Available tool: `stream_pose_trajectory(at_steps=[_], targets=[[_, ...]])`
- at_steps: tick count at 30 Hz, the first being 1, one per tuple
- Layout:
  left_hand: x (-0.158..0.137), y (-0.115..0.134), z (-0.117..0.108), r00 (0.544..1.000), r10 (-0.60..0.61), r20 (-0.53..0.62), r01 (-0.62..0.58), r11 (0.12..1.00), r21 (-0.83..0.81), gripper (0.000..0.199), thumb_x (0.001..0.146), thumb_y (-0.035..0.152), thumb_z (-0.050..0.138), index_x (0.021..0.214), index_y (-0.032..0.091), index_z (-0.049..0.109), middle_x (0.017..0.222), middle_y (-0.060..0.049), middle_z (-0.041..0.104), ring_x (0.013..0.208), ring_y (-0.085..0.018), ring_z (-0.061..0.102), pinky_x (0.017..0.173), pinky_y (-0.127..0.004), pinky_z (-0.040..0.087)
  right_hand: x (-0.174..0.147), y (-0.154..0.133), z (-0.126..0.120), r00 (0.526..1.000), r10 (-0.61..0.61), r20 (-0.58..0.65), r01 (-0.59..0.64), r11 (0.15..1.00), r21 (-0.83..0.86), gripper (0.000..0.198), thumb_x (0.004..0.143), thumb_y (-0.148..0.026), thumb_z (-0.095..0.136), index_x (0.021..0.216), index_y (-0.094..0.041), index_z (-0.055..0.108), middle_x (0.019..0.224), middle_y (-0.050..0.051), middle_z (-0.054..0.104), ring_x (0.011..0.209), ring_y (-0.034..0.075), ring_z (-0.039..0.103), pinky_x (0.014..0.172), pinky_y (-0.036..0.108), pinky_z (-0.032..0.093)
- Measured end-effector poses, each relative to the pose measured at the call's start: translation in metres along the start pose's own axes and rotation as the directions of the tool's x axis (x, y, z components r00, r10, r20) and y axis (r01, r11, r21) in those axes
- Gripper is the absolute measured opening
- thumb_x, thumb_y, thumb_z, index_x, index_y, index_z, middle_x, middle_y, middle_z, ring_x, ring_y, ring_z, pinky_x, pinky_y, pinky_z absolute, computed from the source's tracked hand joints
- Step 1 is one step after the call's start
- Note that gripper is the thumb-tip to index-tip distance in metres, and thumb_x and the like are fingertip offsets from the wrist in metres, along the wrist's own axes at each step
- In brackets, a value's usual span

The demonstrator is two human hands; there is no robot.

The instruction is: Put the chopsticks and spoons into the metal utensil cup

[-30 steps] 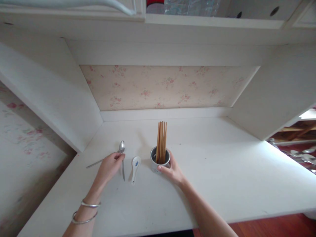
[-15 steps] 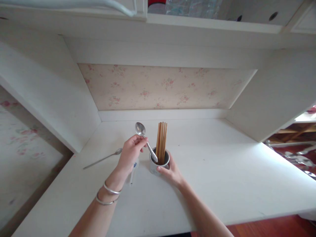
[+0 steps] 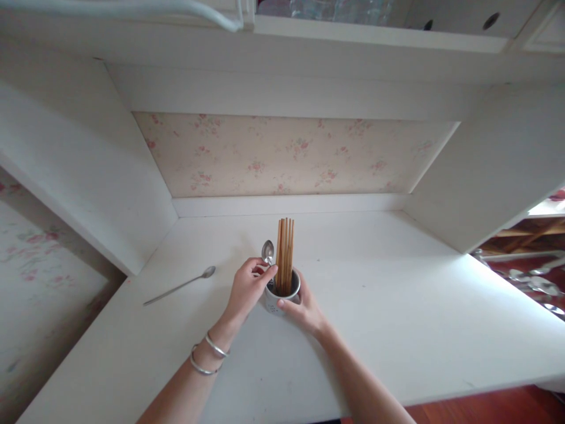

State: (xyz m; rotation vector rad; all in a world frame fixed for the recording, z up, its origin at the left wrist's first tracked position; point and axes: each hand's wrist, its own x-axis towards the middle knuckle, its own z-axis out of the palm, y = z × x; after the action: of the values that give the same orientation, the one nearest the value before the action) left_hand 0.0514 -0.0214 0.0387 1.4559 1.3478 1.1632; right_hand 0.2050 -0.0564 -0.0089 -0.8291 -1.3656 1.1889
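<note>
My left hand (image 3: 253, 284) pinches a metal spoon (image 3: 268, 251) by its handle, bowl upward. The handle's lower end is inside a pale cup (image 3: 274, 305), at its left side. Several wooden chopsticks (image 3: 285, 253) stand upright in the same cup, just right of the spoon. Around the cup's right side and front rim is wrapped my right hand (image 3: 305, 306), its thumb on the front. A long-handled metal spoon (image 3: 180, 287) lies on the white tabletop to the left of my left hand.
The white tabletop (image 3: 388, 330) is bounded by side panels (image 3: 489, 165) and a low back ledge (image 3: 286, 204). Overhead hangs a shelf (image 3: 375, 35) with clear plastic items. At the far right, more metal utensils (image 3: 541, 285) lie beyond the panel.
My left hand has moved right and lowered the spoon into the cup, turning it more upright. The white spoon-like item beneath that hand is now hidden. My right hand stays on the cup.
</note>
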Motion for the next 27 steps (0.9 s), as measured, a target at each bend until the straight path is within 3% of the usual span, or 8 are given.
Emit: stream_pose_trajectory(at_steps=[9, 13, 18, 20, 22, 23, 25, 27], targets=[[-0.013, 0.001, -0.006, 0.99, -0.07, 0.122, 0.087, 0.987, -0.136, 0.043, 0.076, 0.046, 0.066, 0.106, 0.016, 0.062, 0.101, -0.009, 0.069, 0.091, -0.021, 0.065, 0.082, -0.032, 0.05, 0.0, -0.003, -0.002, 1.0, -0.016, 0.012, 0.016, 1.0, -0.017, 0.076, 0.071, -0.044, 0.076, 0.136, -0.026, 0.041, 0.134, 0.009, 0.053, 0.123, 0.03, 0.048, 0.104, 0.048, 0.035], [-0.025, -0.001, -0.008, 0.963, -0.023, 0.27, 0.104, 0.952, -0.289, 0.06, 0.071, 0.038, 0.074, 0.124, 0.019, 0.053, 0.125, -0.011, 0.06, 0.111, -0.024, 0.059, 0.094, -0.034, 0.047, 0.0, -0.006, -0.003, 1.0, -0.007, 0.018, 0.008, 1.0, -0.025, 0.073, 0.073, -0.047, 0.073, 0.136, -0.026, 0.041, 0.132, 0.009, 0.055, 0.122, 0.03, 0.049, 0.105, 0.05, 0.035], [-0.034, 0.0, -0.001, 0.946, 0.029, 0.323, 0.107, 0.912, -0.395, 0.055, 0.073, 0.035, 0.072, 0.122, 0.018, 0.054, 0.123, -0.01, 0.062, 0.113, -0.026, 0.058, 0.098, -0.038, 0.045, -0.004, -0.007, -0.006, 0.998, 0.039, 0.051, -0.038, 0.999, -0.006, 0.073, 0.076, -0.044, 0.072, 0.138, -0.028, 0.037, 0.137, 0.008, 0.05, 0.126, 0.029, 0.046, 0.107, 0.05, 0.034], [-0.035, 0.0, 0.001, 0.95, 0.048, 0.309, 0.086, 0.909, -0.408, 0.054, 0.074, 0.036, 0.072, 0.123, 0.019, 0.054, 0.123, -0.009, 0.063, 0.114, -0.026, 0.058, 0.099, -0.039, 0.045, -0.007, -0.009, -0.008, 0.999, 0.052, 0.012, -0.052, 0.999, 0.001, 0.074, 0.076, -0.045, 0.071, 0.139, -0.032, 0.034, 0.142, 0.006, 0.044, 0.131, 0.029, 0.04, 0.109, 0.05, 0.031], [-0.034, 0.0, 0.001, 0.952, 0.069, 0.298, 0.061, 0.912, -0.406, 0.054, 0.075, 0.036, 0.071, 0.124, 0.019, 0.054, 0.122, -0.01, 0.063, 0.112, -0.026, 0.059, 0.099, -0.04, 0.045, -0.009, -0.013, -0.009, 0.992, -0.019, -0.123, 0.013, 0.999, -0.045, 0.07, 0.078, -0.046, 0.068, 0.138, -0.033, 0.035, 0.144, 0.005, 0.041, 0.135, 0.029, 0.034, 0.111, 0.051, 0.026], [-0.034, -0.001, 0.001, 0.953, 0.079, 0.292, 0.046, 0.915, -0.4, 0.053, 0.076, 0.036, 0.071, 0.123, 0.019, 0.055, 0.121, -0.01, 0.064, 0.112, -0.027, 0.059, 0.099, -0.04, 0.045, -0.011, -0.018, -0.007, 0.97, -0.092, -0.225, 0.07, 0.992, -0.103, 0.064, 0.079, -0.045, 0.067, 0.136, -0.032, 0.039, 0.142, 0.005, 0.043, 0.134, 0.029, 0.035, 0.112, 0.051, 0.024], [-0.035, -0.003, 0.0, 0.956, 0.095, 0.276, 0.015, 0.928, -0.372, 0.052, 0.076, 0.037, 0.07, 0.122, 0.018, 0.057, 0.119, -0.011, 0.065, 0.11, -0.027, 0.06, 0.098, -0.04, 0.046, -0.012, -0.033, 0.002, 0.867, -0.27, -0.418, 0.162, 0.947, -0.276, 0.047, 0.082, -0.039, 0.065, 0.125, -0.029, 0.049, 0.127, 0.008, 0.053, 0.125, 0.028, 0.043, 0.109, 0.05, 0.028], [-0.036, -0.005, 0.0, 0.962, 0.106, 0.25, -0.025, 0.952, -0.306, 0.051, 0.076, 0.039, 0.069, 0.122, 0.02, 0.058, 0.116, -0.01, 0.066, 0.107, -0.027, 0.061, 0.096, -0.04, 0.047, -0.011, -0.052, 0.022, 0.79, -0.381, -0.48, 0.168, 0.888, -0.429, 0.024, 0.083, -0.033, 0.063, 0.106, -0.026, 0.058, 0.103, 0.008, 0.061, 0.105, 0.027, 0.055, 0.097, 0.046, 0.039]])
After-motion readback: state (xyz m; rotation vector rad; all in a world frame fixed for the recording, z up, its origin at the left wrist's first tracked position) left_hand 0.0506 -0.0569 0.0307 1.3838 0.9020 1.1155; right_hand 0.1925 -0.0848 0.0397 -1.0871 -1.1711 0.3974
